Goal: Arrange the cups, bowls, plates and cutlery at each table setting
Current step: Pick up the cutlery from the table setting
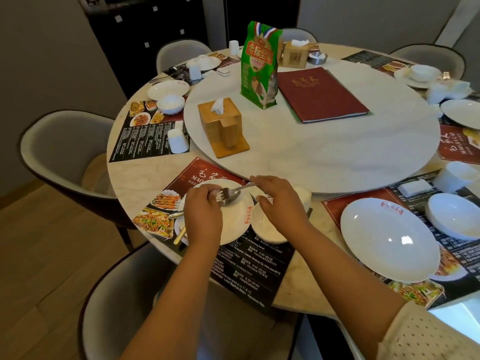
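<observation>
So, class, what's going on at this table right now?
A person is laying a place at a round table. The right hand holds a fork and spoon by the handles over a white plate, and the left hand is curled at their tips. A small bowl sits beside the plate.

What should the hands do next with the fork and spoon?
Probably lay them down beside the plate. Both hands, left and right, hold the fork and spoon together over the plate, so they are not yet placed.
</observation>
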`<move>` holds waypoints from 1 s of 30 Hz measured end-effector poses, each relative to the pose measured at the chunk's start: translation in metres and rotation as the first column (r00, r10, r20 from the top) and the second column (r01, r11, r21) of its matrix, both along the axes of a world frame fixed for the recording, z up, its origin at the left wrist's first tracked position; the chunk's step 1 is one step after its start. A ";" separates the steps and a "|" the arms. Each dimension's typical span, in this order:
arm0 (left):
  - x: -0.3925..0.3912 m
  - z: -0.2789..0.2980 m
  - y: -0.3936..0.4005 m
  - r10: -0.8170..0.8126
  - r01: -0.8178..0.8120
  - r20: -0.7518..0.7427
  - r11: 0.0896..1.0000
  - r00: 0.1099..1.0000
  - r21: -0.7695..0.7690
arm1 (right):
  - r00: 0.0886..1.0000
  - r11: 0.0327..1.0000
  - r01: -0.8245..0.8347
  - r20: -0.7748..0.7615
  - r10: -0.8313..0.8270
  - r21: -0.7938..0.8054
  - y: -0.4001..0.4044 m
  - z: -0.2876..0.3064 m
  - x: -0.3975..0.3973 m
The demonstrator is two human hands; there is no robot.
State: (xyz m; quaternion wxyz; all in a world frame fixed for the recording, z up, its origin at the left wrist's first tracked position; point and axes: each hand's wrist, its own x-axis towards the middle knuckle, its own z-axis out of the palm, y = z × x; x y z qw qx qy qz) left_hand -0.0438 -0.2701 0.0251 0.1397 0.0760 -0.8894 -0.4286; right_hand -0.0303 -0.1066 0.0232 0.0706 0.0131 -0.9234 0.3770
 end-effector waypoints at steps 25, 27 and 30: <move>0.086 -0.050 0.220 -0.490 0.072 0.582 0.801 0.649 0.594 | 0.640 0.676 0.714 0.223 -0.735 0.179 0.199 -0.060 0.129; 0.091 -0.057 0.229 -0.476 0.017 0.601 0.793 0.643 0.609 | 0.637 0.669 0.713 0.207 -0.743 0.208 0.205 -0.066 0.133; 0.093 -0.060 0.236 -0.488 0.008 0.564 0.761 0.666 0.648 | 0.648 0.667 0.695 0.167 -0.743 0.269 0.209 -0.074 0.136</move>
